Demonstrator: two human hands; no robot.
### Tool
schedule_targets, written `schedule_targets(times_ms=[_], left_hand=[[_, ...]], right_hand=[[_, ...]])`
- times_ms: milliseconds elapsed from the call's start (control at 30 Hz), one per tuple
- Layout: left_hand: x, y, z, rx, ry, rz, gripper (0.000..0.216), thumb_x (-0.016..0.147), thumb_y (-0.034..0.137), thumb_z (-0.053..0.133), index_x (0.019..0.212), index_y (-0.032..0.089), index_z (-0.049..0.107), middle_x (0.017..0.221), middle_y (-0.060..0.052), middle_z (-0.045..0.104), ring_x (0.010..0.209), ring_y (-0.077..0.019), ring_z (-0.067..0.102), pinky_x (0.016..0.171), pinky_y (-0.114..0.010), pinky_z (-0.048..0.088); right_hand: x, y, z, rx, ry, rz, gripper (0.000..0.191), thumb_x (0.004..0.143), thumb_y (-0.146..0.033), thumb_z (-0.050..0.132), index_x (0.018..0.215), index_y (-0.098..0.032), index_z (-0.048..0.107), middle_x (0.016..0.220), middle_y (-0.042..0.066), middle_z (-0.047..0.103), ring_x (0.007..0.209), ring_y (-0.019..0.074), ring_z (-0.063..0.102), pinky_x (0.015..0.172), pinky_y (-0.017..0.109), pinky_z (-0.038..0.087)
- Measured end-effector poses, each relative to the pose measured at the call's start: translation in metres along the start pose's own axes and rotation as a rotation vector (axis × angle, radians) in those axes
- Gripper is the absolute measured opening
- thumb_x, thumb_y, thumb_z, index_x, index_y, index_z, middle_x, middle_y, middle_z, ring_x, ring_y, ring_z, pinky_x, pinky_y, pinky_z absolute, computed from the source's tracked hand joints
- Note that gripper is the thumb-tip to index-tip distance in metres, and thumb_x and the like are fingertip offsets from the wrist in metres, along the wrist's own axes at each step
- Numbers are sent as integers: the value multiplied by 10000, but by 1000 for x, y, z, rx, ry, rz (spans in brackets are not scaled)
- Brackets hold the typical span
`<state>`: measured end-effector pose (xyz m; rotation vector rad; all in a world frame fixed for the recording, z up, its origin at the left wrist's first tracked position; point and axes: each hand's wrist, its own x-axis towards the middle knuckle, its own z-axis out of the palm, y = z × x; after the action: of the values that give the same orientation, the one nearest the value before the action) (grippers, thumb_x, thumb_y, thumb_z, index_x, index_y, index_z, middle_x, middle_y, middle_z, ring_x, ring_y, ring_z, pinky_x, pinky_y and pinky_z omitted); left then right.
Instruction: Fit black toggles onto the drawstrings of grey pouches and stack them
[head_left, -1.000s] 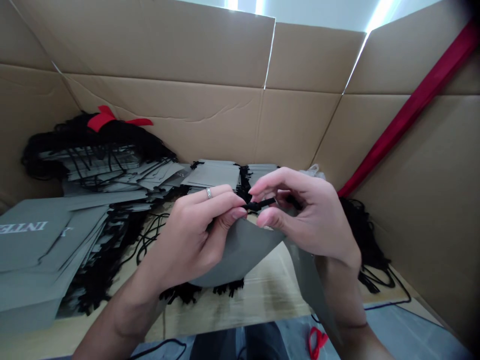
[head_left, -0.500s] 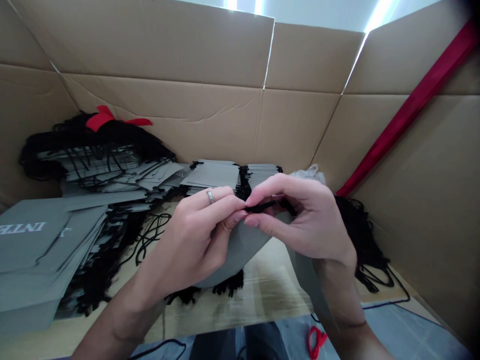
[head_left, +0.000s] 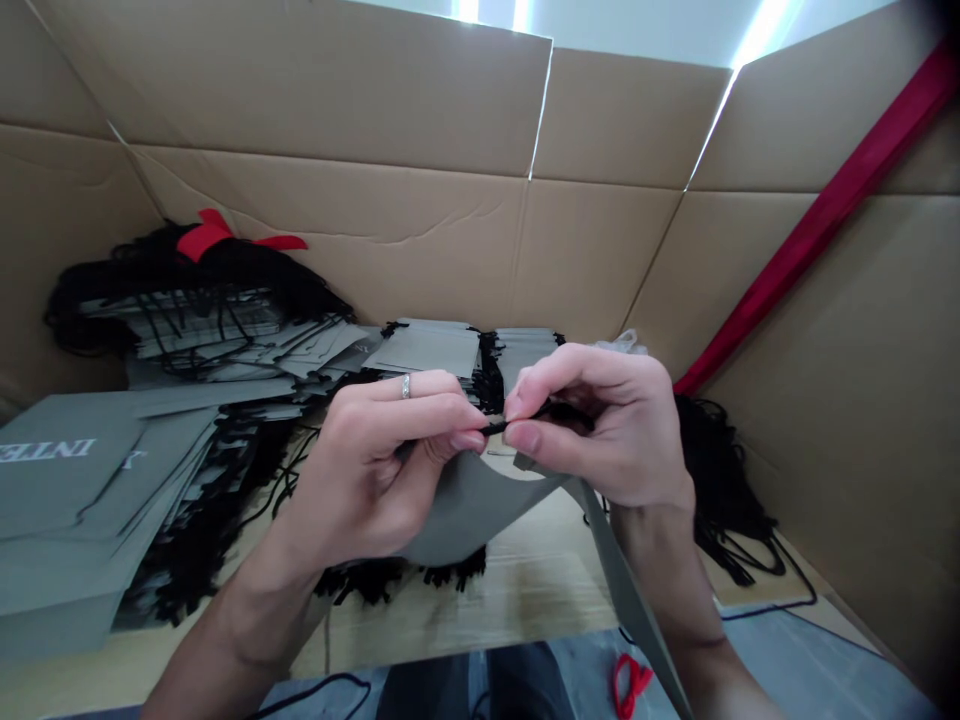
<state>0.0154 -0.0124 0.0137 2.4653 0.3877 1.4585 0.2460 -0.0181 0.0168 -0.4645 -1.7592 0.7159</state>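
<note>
A short stretch of black cord (head_left: 493, 428) runs between my two hands. My left hand (head_left: 390, 455), with a ring on one finger, pinches one end of it between thumb and forefinger. Opposite, my right hand (head_left: 611, 420) pinches the cord too, and more of it lies inside the curled fingers. A grey paper piece (head_left: 472, 505) hangs bent below both hands, one strip of it reaching down along my right forearm. How the cord joins the paper is hidden by my fingers.
Printed grey paper bags (head_left: 52, 490) with black cords are piled at left. Behind them lies a black cord bundle (head_left: 247, 265) with a red tie. Grey stacks (head_left: 424, 348) stand at the back, black cords (head_left: 724, 490) at right. Cardboard walls (head_left: 420, 220) surround the wooden table (head_left: 540, 590).
My hands have drawn slightly apart, and the cord between them shows thinner and straighter. The grey paper has swung, its right strip now hanging lower along my right forearm.
</note>
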Motion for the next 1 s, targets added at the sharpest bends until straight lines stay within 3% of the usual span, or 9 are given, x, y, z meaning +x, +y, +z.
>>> schedule_targets(times_ms=[167, 300, 533, 600, 700, 867, 1000], left_hand=[[1, 0, -5, 31, 4, -20, 189, 1050, 44, 674, 932, 188, 705, 728, 48, 566, 633, -81, 482, 574, -249, 375], [0, 0, -7, 81, 27, -19, 172, 1061, 54, 670, 974, 194, 719, 772, 32, 647, 669, -89, 557, 608, -246, 423], [2, 4, 0, 113, -16, -78, 173, 1088, 125, 675, 937, 172, 743, 758, 26, 671, 658, -81, 568, 608, -253, 433], [0, 3, 5, 51, 27, -108, 86, 1068, 127, 720, 1090, 184, 781, 884, 5, 752, 776, -101, 674, 706, -247, 527], [-4, 2, 12, -107, 145, -136, 265, 1020, 76, 776, 1241, 222, 776, 1080, -14, 813, 974, -133, 776, 882, -250, 636], [-6, -2, 16, -98, 235, -99, 256, 957, 29, 843, 1117, 227, 817, 1019, -2, 837, 930, -137, 789, 822, -258, 638], [-4, -6, 15, -6, 251, -33, 244, 960, 45, 863, 1118, 229, 832, 1016, 4, 855, 905, -125, 790, 808, -263, 631]], right_hand=[[1, -1, 0, 3, -43, -60, 278, 861, -214, 1030, 1056, -205, 833, 912, 8, 796, 697, 109, 682, 583, 225, 533], [-2, -8, -5, -8, -31, -15, 429, 819, -228, 1064, 1176, -214, 825, 1000, 11, 792, 720, 101, 658, 611, 226, 543], [-5, -9, -5, -199, 60, -14, 133, 978, -257, 937, 1073, -252, 842, 883, -11, 787, 725, 131, 658, 595, 272, 494], [-4, -7, -3, -217, 45, -25, 92, 1002, -234, 910, 1057, -261, 841, 889, -19, 798, 749, 133, 681, 620, 275, 510], [-2, -6, -1, -203, 28, -54, 102, 1005, -202, 902, 1046, -266, 834, 933, -19, 813, 794, 138, 716, 675, 278, 557], [-6, -8, 5, -285, 180, -118, 244, 932, -161, 950, 1078, -272, 790, 902, -28, 766, 727, 134, 667, 625, 290, 539], [-9, -13, 8, -483, 150, -174, 172, 974, -101, 845, 1016, -255, 779, 910, -33, 789, 762, 121, 677, 705, 292, 572]])
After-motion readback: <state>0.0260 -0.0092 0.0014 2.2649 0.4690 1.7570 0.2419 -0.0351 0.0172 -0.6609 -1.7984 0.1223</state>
